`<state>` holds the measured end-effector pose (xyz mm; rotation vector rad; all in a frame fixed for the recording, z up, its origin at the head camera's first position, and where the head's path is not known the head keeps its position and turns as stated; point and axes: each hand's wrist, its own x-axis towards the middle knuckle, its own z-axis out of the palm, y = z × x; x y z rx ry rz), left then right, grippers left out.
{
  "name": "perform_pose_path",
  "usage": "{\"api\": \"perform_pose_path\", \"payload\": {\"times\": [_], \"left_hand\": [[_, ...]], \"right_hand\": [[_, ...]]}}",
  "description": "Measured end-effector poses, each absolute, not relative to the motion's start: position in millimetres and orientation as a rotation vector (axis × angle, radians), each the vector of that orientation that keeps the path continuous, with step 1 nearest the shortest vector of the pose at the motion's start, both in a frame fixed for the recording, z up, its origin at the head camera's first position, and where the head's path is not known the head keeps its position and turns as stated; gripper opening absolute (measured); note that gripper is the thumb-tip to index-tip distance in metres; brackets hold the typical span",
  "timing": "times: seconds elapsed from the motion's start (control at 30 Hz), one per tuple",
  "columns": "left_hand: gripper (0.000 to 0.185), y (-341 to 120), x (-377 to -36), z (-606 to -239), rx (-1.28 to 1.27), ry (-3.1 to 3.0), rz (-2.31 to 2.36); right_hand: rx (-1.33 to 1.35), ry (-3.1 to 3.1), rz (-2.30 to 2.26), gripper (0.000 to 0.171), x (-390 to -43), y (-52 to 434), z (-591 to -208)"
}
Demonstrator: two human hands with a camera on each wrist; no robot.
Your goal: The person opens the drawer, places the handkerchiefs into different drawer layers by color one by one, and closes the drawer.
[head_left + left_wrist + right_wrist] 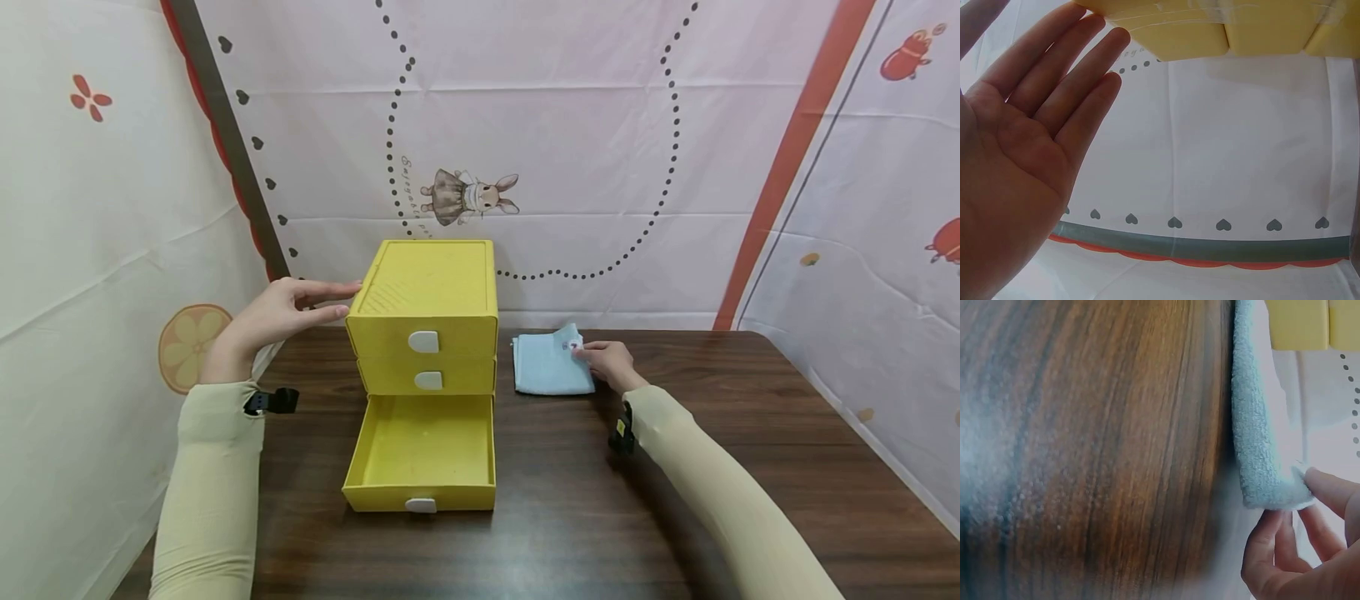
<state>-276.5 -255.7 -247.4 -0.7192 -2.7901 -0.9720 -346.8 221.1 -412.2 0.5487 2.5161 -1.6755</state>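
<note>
A yellow three-drawer cabinet (423,312) stands on the dark wooden table (570,500). Its bottom drawer (422,454) is pulled out and looks empty inside. My left hand (288,312) is flat, fingers straight, touching the cabinet's upper left edge; in the left wrist view the fingertips (1107,34) reach the yellow cabinet (1210,28). A folded light blue cloth (550,364) lies right of the cabinet. My right hand (606,361) pinches the cloth's near right corner; the right wrist view shows thumb and fingers (1310,487) closed on the blue cloth (1257,444).
Printed fabric walls enclose the table on the left, back and right. The bare wooden top (1085,450) stretches in front of and to the right of the cloth. The open drawer juts toward the table's front edge.
</note>
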Motion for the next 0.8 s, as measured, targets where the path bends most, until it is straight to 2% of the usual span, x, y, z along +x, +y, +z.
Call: {"api": "perform_pose_path", "payload": {"times": [0.3,0.53,0.8], "left_hand": [[0.043,-257.8,-279.7,-249.7,-0.691,-2.809,-0.952],[0.042,-270.1,-300.5,-264.7,-0.676,-2.814,-0.936],[0.043,-269.7,-299.9,-263.5,-0.680,-2.815,-0.965]], "right_hand": [[0.480,2.537,-1.677,0.046,-335.4,219.9,-402.5],[0.409,2.547,-1.642,0.049,-330.9,219.5,-397.5],[0.405,2.527,-1.647,0.049,-328.3,215.1,-392.5]]}}
